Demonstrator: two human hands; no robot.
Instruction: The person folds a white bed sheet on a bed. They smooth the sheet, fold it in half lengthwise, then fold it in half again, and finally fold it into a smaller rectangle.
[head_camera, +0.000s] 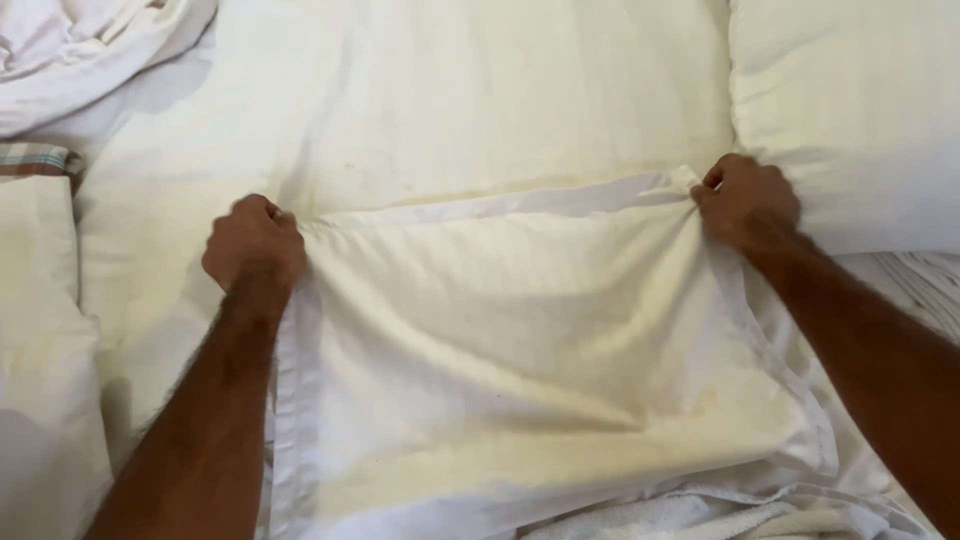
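Head view: left hand (254, 243) and right hand (746, 203) each grip a far corner of the pillowcase (520, 370), mid-frame on the bed (480, 90). It looks already filled, its hem still unsmoothed. Another pillow (850, 100) sits upper right.

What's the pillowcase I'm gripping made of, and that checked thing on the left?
The pillowcase looks like woven cotton or a cotton blend, matte, creased, with a flat sewn border and faint yellowing. The checked cloth seems a thin woven fabric, judging by its plaid lines; only an edge shows.

Cream pillowcase (520, 360); plaid cloth (38, 158); white pillow (850, 110).
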